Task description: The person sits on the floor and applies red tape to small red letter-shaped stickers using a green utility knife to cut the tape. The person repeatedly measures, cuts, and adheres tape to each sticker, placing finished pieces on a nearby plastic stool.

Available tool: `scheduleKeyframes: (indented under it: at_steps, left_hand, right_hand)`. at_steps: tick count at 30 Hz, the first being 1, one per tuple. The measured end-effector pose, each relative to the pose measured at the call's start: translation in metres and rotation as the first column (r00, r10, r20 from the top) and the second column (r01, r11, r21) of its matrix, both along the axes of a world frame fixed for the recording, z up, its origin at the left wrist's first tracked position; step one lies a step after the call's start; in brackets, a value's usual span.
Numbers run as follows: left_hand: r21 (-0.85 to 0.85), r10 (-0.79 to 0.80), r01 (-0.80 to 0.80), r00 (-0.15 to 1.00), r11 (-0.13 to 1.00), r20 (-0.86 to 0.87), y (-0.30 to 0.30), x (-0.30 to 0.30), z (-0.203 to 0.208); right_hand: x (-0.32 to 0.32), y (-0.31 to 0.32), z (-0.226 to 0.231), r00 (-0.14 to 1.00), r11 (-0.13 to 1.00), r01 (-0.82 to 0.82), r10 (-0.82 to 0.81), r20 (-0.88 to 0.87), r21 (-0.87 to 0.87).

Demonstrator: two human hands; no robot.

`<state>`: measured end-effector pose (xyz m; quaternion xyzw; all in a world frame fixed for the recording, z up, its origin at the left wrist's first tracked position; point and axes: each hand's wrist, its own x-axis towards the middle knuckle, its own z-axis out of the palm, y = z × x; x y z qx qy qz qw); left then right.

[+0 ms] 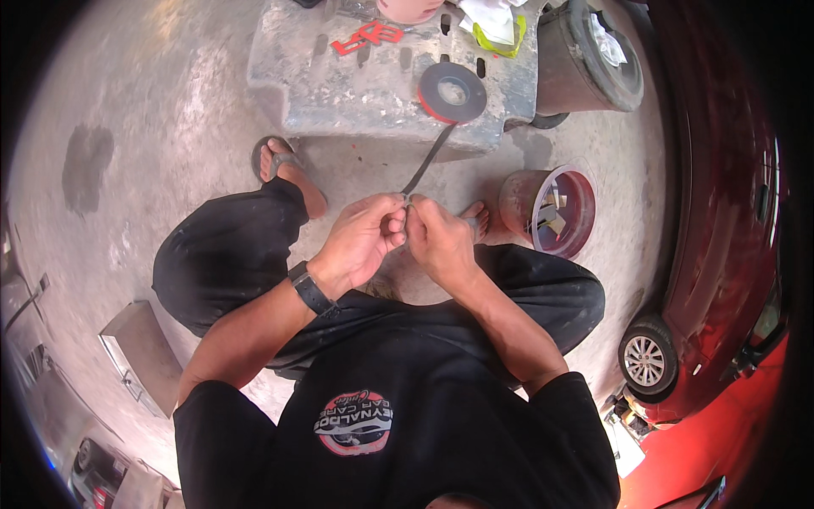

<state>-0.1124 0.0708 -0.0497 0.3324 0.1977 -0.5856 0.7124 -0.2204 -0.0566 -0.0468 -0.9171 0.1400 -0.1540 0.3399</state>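
A roll of dark foam tape (431,83) with a red edge lies near the front of the worn grey work table (339,106). From it a narrow tape strip (429,159) runs down to my hands, above my lap. My left hand (363,239), palm partly turned up, pinches the strip's end between thumb and forefinger. Right beside it, my right hand (441,243) is closed, with its thumb and forefinger at the same end. The fingertips of both hands nearly touch. What lies exactly between them is too small to make out.
Red flat pieces (369,36), a pink container (409,7) and a white bag (490,21) sit farther back on the table. A large grey bin (564,72) stands right of it. Below that is a bucket (519,204) with scraps. A dark red car (721,212) stands at far right; a metal box (140,356) is at left.
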Motion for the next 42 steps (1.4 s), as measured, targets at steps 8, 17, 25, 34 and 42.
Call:
scheduleKeyframes:
  at_steps: [8, 17, 25, 34, 42]
  left_hand:
    - [0.010, -0.008, 0.007, 0.996, 1.000, 0.089, 0.000, -0.001, 0.002]
    - [-0.029, -0.030, 0.033, 0.993, 0.999, 0.112, 0.002, 0.000, -0.003]
    - [0.031, -0.040, 0.034, 0.977, 0.999, 0.211, 0.001, 0.001, 0.000]
    - [0.076, -0.061, 0.040, 0.953, 0.996, 0.297, 0.000, -0.003, -0.002]
    - [0.083, -0.070, 0.043, 0.933, 0.996, 0.352, 0.001, -0.005, -0.006]
  right_hand:
    - [0.001, 0.001, 0.004, 1.000, 0.997, 0.001, 0.001, -0.028, 0.072]
    - [0.002, -0.002, 0.008, 0.998, 0.994, 0.014, -0.006, -0.070, 0.113]
    - [-0.004, -0.008, 0.016, 0.996, 0.999, -0.036, 0.037, -0.078, 0.019]
    - [-0.006, -0.006, 0.013, 0.994, 0.999, -0.032, 0.027, -0.110, -0.038]
    - [-0.004, -0.001, 0.011, 0.992, 1.000, -0.003, 0.003, -0.123, -0.003]
